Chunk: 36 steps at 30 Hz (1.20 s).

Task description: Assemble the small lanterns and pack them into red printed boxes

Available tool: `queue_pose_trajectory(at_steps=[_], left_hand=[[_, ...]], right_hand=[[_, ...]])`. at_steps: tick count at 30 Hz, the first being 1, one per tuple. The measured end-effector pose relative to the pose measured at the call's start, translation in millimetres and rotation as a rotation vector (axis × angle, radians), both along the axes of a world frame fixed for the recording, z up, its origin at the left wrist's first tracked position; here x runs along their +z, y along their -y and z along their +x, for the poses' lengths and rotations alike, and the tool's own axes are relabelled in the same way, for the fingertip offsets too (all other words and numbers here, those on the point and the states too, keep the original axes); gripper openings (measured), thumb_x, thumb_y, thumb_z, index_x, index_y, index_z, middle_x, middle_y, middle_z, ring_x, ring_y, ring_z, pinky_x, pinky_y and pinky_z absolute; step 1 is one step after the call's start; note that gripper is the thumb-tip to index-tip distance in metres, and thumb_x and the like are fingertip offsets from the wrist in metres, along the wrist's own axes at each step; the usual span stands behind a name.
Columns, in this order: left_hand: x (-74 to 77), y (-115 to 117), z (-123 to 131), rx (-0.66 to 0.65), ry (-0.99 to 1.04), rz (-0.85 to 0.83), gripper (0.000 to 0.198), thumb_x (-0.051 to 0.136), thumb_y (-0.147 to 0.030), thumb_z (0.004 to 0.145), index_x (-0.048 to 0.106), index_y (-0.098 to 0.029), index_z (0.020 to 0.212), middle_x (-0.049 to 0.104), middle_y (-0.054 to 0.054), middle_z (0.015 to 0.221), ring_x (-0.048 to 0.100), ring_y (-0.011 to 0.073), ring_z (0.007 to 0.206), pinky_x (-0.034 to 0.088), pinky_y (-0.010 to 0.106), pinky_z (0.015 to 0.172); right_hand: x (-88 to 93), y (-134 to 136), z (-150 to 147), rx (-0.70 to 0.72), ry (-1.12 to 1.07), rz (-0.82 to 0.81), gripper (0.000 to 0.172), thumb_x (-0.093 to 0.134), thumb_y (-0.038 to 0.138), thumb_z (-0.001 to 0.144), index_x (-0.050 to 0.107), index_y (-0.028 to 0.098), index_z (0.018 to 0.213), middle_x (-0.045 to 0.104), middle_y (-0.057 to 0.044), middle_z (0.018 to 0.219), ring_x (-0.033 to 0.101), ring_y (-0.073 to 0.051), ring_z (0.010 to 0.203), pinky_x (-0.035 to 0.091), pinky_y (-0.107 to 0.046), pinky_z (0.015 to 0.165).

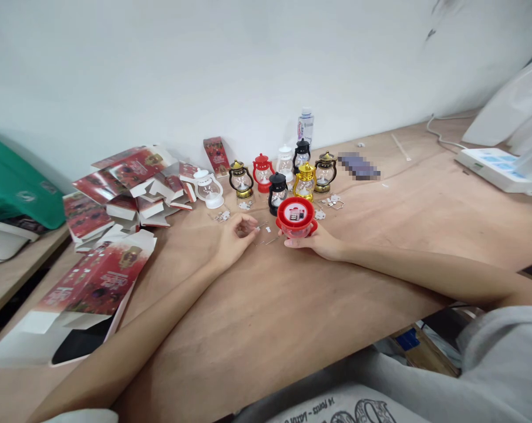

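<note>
My right hand (317,241) rests on the wooden table (257,317) and grips a small red lantern (296,216), turned so its red underside with a battery compartment faces me. My left hand (237,234) lies beside it with fingers curled in a pinch on something too small to make out, close to small metal bits (266,228) on the table. Behind stand several little lanterns: black (277,192), gold (304,181), red (263,173), bronze (325,171) and a white one (208,189).
Red and white flattened cartons (129,182) pile at the left, one large one (90,288) nearer me. A water bottle (305,126) stands by the wall. A white power strip (499,167) and cable lie at the right. A green bag (14,182) sits far left.
</note>
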<state>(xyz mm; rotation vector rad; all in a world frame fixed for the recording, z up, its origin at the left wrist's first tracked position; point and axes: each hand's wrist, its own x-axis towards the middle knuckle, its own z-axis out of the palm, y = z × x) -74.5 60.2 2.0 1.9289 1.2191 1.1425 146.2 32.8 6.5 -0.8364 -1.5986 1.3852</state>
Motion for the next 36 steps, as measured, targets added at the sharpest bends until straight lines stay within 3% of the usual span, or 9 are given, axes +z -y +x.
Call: queue_pose_trajectory(at_steps=[9, 15, 22, 25, 28, 33, 36], left_hand=[[-3.6, -2.9, -0.4, -0.039, 0.031, -0.061, 0.019, 0.064, -0.03, 0.071, 0.055, -0.018, 0.083, 0.058, 0.001, 0.078, 0.057, 0.0133, 0.072, 0.048, 0.027, 0.069], [-3.4, -5.2, -0.2, -0.019, -0.046, -0.103, 0.021, 0.064, -0.034, 0.072, 0.064, -0.016, 0.081, 0.065, 0.004, 0.076, 0.058, 0.0138, 0.065, 0.047, 0.028, 0.062], [-5.8, -5.7, -3.4, 0.02, -0.061, -0.03, 0.019, 0.064, -0.033, 0.075, 0.07, -0.015, 0.079, 0.064, 0.004, 0.076, 0.053, 0.0122, 0.062, 0.043, 0.025, 0.058], [-4.3, -4.4, -4.7, 0.047, -0.12, 0.144, 0.016, 0.062, -0.029, 0.079, 0.07, -0.016, 0.08, 0.06, 0.003, 0.075, 0.051, 0.0106, 0.061, 0.043, 0.023, 0.057], [4.7, 2.4, -4.4, 0.008, -0.265, 0.465, 0.014, 0.057, -0.025, 0.086, 0.068, -0.017, 0.084, 0.06, 0.003, 0.078, 0.056, 0.0114, 0.069, 0.047, 0.023, 0.062], [36.8, 27.4, -0.2, -0.102, -0.462, 1.027, 0.015, 0.058, -0.01, 0.085, 0.062, -0.017, 0.097, 0.065, 0.006, 0.088, 0.061, 0.0127, 0.077, 0.048, 0.025, 0.066], [56.5, 43.1, 2.2, -0.082, -0.493, 1.262, 0.023, 0.063, -0.008, 0.08, 0.06, -0.02, 0.1, 0.068, 0.004, 0.087, 0.063, 0.0142, 0.077, 0.047, 0.027, 0.065]], right_hand=[[0.6, 0.4, 0.1, 0.0, 0.003, -0.012, 0.037, 0.077, 0.037, 0.063, 0.059, 0.019, 0.089, 0.065, -0.003, 0.094, 0.058, -0.019, 0.093, 0.043, -0.04, 0.093], [0.0, 0.3, -0.1, -0.011, -0.001, -0.018, 0.038, 0.078, 0.036, 0.062, 0.059, 0.018, 0.088, 0.065, -0.003, 0.094, 0.057, -0.018, 0.09, 0.043, -0.039, 0.091], [1.5, 0.9, -0.3, -0.011, -0.003, -0.043, 0.04, 0.079, 0.037, 0.06, 0.058, 0.018, 0.088, 0.063, -0.003, 0.093, 0.057, -0.018, 0.092, 0.043, -0.039, 0.092], [2.0, 1.4, -0.5, -0.014, 0.002, -0.051, 0.041, 0.079, 0.037, 0.059, 0.058, 0.018, 0.087, 0.062, -0.003, 0.091, 0.056, -0.018, 0.091, 0.044, -0.039, 0.091], [1.7, 1.6, -0.9, -0.01, -0.002, -0.047, 0.04, 0.079, 0.037, 0.059, 0.058, 0.019, 0.087, 0.062, -0.002, 0.089, 0.057, -0.018, 0.089, 0.044, -0.04, 0.091], [-2.0, 0.1, -0.7, -0.007, 0.026, -0.031, 0.04, 0.079, 0.033, 0.058, 0.059, 0.018, 0.089, 0.061, -0.001, 0.088, 0.057, -0.017, 0.085, 0.044, -0.041, 0.09], [-5.0, -1.5, -0.4, 0.009, 0.015, -0.005, 0.04, 0.078, 0.03, 0.06, 0.06, 0.018, 0.094, 0.063, -0.003, 0.097, 0.057, -0.019, 0.092, 0.044, -0.042, 0.093]])
